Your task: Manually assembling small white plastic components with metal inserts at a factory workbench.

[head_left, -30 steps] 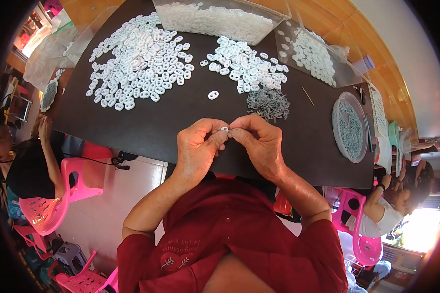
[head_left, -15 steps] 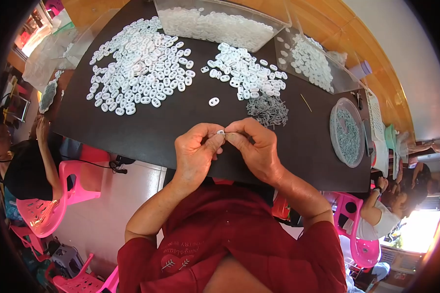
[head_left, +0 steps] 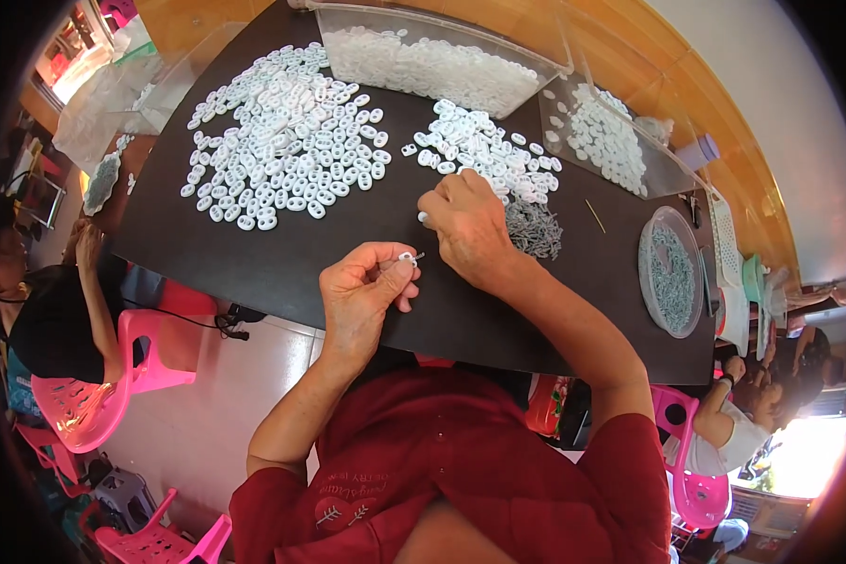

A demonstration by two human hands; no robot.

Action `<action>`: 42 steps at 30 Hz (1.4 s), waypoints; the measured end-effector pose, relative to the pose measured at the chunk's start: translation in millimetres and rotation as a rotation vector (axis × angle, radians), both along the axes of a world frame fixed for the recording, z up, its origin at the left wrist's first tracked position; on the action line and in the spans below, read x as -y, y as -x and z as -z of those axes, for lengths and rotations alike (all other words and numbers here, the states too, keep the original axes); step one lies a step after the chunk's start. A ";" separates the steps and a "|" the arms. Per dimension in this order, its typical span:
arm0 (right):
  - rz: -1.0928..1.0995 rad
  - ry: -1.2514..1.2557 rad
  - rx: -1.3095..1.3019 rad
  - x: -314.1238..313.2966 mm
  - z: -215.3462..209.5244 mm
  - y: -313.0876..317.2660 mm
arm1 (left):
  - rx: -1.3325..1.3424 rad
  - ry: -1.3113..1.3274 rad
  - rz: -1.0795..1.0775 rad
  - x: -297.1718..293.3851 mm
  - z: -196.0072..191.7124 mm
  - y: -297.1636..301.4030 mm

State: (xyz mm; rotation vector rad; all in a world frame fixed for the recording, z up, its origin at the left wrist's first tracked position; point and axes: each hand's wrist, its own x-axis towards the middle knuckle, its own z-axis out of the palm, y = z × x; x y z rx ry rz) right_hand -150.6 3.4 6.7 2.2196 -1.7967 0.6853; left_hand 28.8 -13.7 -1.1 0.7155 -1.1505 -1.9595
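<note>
Near the table's front edge, my left hand [head_left: 359,296] pinches a small white plastic piece [head_left: 407,258] between thumb and forefinger. A short grey pin [head_left: 419,255] sticks out of that piece toward the right. My right hand [head_left: 470,230] is farther forward, its fingers curled, with a white oval piece [head_left: 423,217] showing at the fingertips. Beyond it lies a smaller heap of white two-holed oval pieces [head_left: 479,141], and beside it a heap of small grey pins [head_left: 534,233], partly hidden by my right hand. A larger heap of white oval pieces [head_left: 287,150] spreads to the left.
A clear bin [head_left: 461,39] of white pieces stands at the back, another clear container [head_left: 665,181] to its right. A round tub [head_left: 645,277] of grey-green bits and a thin stick [head_left: 595,216] lie right. A co-worker [head_left: 61,324] sits left; another person [head_left: 724,423] is right.
My hands have parted. My right hand has moved forward to where a lone white oval piece lay, and a white piece now shows at its fingertips. The left hand keeps its white piece.
</note>
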 end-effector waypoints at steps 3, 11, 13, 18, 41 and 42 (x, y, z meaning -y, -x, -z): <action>0.023 0.000 0.080 -10.6 -5.4 -1.3 | -0.007 -0.009 0.000 -0.4 0.3 0.3; 0.046 -0.285 1.318 -62.7 -23.4 3.9 | -0.072 0.028 0.050 -18.4 -8.0 13.5; 0.077 -0.310 1.440 -70.6 -25.9 3.9 | -0.054 0.060 0.083 -22.2 -8.8 15.3; 0.086 -0.249 1.501 -81.3 -26.0 -0.2 | -0.027 0.043 0.096 -32.2 -14.8 19.3; 0.154 -0.304 1.501 -83.3 -23.2 -9.2 | -0.045 0.062 0.147 -38.5 -16.7 16.1; 0.191 -0.307 1.482 -83.5 -24.1 -11.7 | -0.036 0.047 0.162 -38.7 -17.5 15.7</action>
